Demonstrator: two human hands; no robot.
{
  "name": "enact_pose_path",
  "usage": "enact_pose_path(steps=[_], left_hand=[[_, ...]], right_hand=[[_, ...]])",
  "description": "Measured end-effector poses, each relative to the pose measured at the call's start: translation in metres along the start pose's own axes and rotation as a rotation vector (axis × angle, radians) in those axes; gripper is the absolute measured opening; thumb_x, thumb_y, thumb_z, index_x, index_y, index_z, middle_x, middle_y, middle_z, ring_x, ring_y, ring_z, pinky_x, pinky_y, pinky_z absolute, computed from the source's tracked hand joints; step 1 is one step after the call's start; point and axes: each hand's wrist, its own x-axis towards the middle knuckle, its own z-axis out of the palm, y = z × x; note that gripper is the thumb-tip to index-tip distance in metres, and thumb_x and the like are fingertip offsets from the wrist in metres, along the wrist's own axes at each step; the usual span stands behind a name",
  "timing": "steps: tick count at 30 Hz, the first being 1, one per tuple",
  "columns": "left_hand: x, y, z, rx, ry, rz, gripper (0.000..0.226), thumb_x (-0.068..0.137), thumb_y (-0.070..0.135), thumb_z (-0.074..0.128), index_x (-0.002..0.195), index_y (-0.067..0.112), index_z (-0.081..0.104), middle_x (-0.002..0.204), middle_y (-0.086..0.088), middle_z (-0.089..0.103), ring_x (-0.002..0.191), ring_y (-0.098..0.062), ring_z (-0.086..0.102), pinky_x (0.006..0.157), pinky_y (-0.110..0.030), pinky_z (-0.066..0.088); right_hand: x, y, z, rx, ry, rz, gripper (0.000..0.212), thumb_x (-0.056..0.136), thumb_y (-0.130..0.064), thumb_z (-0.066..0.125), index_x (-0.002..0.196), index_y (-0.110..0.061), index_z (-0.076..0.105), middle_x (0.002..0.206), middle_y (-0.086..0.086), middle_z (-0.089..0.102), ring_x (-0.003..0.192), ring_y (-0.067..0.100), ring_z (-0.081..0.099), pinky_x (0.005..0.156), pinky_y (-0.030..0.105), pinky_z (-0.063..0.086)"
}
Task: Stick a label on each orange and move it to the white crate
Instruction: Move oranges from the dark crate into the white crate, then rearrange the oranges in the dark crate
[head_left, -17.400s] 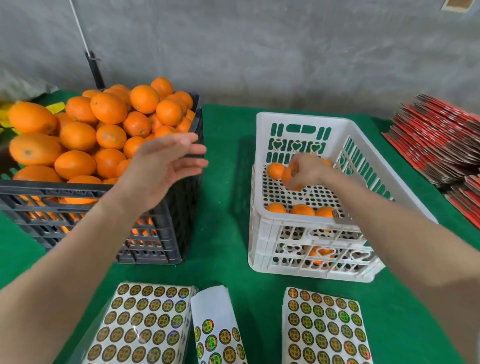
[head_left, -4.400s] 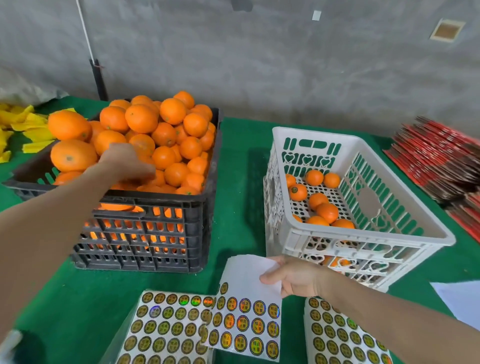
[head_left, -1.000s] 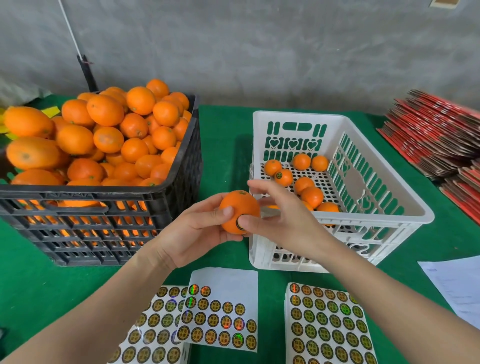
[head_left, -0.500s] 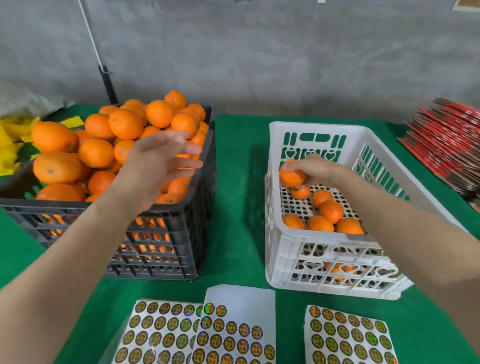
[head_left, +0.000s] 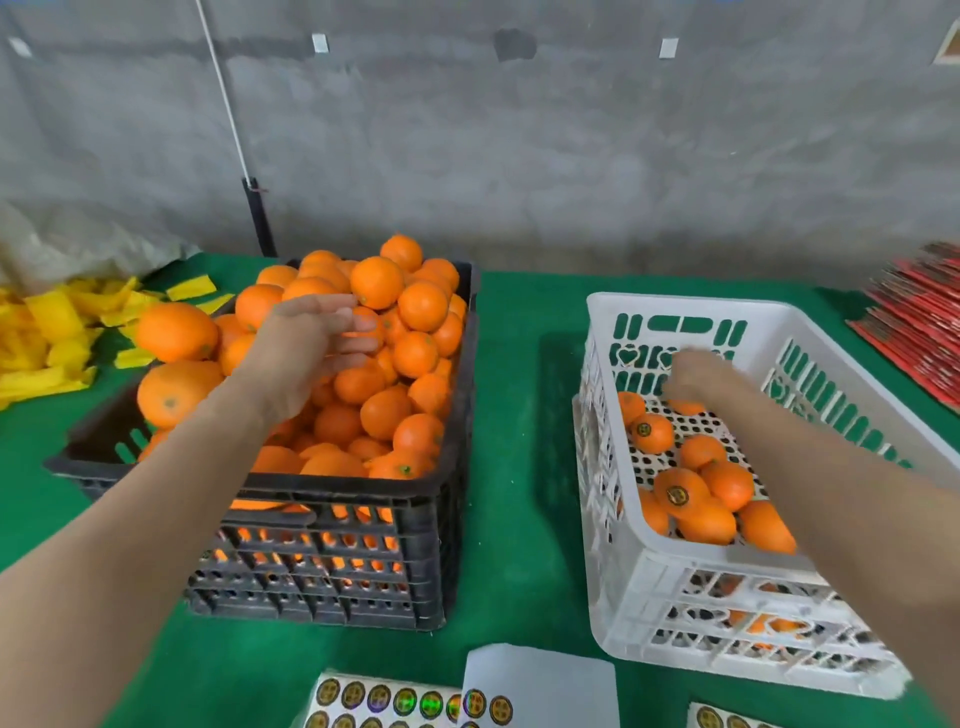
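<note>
A person works at a green counter (head_left: 519, 467) with two crates side by side. The left hand (head_left: 306, 353) hovers over the black crate (head_left: 332, 499), which is heaped with oranges (head_left: 415, 353) showing no labels. Its fingers are straight and loosely spread and hold nothing, probably poised to take the next fruit.

The right hand (head_left: 693, 374) reaches into the far end of the white crate (head_left: 691, 569), low over its perforated floor, with an orange (head_left: 685, 408) just beneath it. Blur hides whether the fingers grip that orange or have let go. It is probably being set down, not dropped, to spare the fruit.

Other labelled oranges (head_left: 678, 493) lie nearer in the white crate, two showing round dark stickers. Label sheets (head_left: 395, 701) lie at the counter's near edge, in front of the crates and handy to both hands.
</note>
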Motion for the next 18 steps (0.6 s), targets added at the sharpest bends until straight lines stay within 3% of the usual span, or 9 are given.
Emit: enact_pose_path(steps=[2, 4, 7, 10, 13, 14, 16, 18], left_hand=[[0.011, 0.002, -0.001, 0.0, -0.003, 0.0, 0.02, 0.1, 0.009, 0.045, 0.119, 0.01, 0.053, 0.095, -0.007, 0.067, 0.083, -0.021, 0.066, 0.07, -0.03, 0.052], [0.021, 0.002, -0.001, -0.023, -0.007, -0.006, 0.02, 0.1, 0.009, 0.046, 0.118, 0.01, 0.053, 0.097, -0.009, 0.067, 0.085, -0.023, 0.067, 0.07, -0.03, 0.052], [0.032, -0.001, 0.001, -0.017, -0.031, -0.026, 0.021, 0.1, 0.009, 0.047, 0.119, 0.009, 0.053, 0.097, -0.009, 0.066, 0.084, -0.022, 0.066, 0.068, -0.029, 0.056], [0.05, -0.008, -0.001, 0.16, 0.058, 0.065, 0.027, 0.097, 0.009, 0.052, 0.124, 0.004, 0.056, 0.105, -0.013, 0.065, 0.095, -0.027, 0.063, 0.08, -0.034, 0.056], [0.085, -0.004, -0.016, 0.748, 0.332, 0.377, 0.036, 0.09, 0.013, 0.061, 0.125, 0.003, 0.06, 0.125, -0.021, 0.058, 0.12, -0.037, 0.048, 0.103, -0.04, 0.037], [0.099, -0.001, -0.024, 0.873, 0.365, 0.403, 0.042, 0.089, 0.018, 0.062, 0.128, 0.004, 0.058, 0.131, -0.023, 0.052, 0.126, -0.039, 0.042, 0.107, -0.041, 0.031], [0.126, 0.003, -0.036, 0.978, 0.308, 0.267, 0.057, 0.09, 0.035, 0.061, 0.138, 0.007, 0.049, 0.142, -0.024, 0.042, 0.134, -0.042, 0.033, 0.111, -0.046, 0.027], [0.145, 0.003, -0.043, 0.959, 0.16, 0.069, 0.073, 0.088, 0.055, 0.056, 0.143, 0.008, 0.043, 0.146, -0.023, 0.04, 0.134, -0.042, 0.035, 0.11, -0.049, 0.031]], right_hand=[[-0.004, -0.03, -0.034, 0.399, 0.549, -0.017, 0.027, 0.086, -0.007, 0.055, 0.113, 0.0, 0.056, 0.118, 0.019, 0.055, 0.108, 0.034, 0.051, 0.09, 0.04, 0.044], [-0.026, -0.071, -0.057, 0.596, 0.783, -0.241, 0.027, 0.087, -0.003, 0.051, 0.112, 0.0, 0.06, 0.112, 0.018, 0.061, 0.107, 0.031, 0.054, 0.093, 0.034, 0.039], [-0.068, -0.134, -0.052, 0.702, 0.683, -0.61, 0.017, 0.086, -0.002, 0.054, 0.1, 0.0, 0.064, 0.094, 0.013, 0.067, 0.085, 0.024, 0.06, 0.081, 0.032, 0.046], [-0.079, -0.179, -0.029, 0.671, 0.479, -0.801, 0.019, 0.086, -0.006, 0.059, 0.104, -0.001, 0.063, 0.098, 0.013, 0.066, 0.087, 0.024, 0.06, 0.078, 0.033, 0.048], [-0.049, -0.216, -0.022, 0.57, 0.292, -0.75, 0.045, 0.085, -0.018, 0.065, 0.125, -0.004, 0.05, 0.125, 0.016, 0.055, 0.114, 0.03, 0.052, 0.092, 0.038, 0.043], [-0.036, -0.228, -0.023, 0.558, 0.228, -0.726, 0.055, 0.084, -0.024, 0.067, 0.13, -0.005, 0.045, 0.131, 0.016, 0.051, 0.119, 0.033, 0.048, 0.095, 0.04, 0.042], [-0.012, -0.25, -0.023, 0.54, 0.155, -0.674, 0.073, 0.08, -0.035, 0.071, 0.137, -0.006, 0.037, 0.138, 0.016, 0.044, 0.125, 0.035, 0.043, 0.099, 0.044, 0.04], [0.009, -0.268, -0.023, 0.5, 0.111, -0.615, 0.093, 0.077, -0.048, 0.071, 0.146, -0.009, 0.021, 0.149, 0.014, 0.032, 0.135, 0.036, 0.031, 0.106, 0.048, 0.033]])
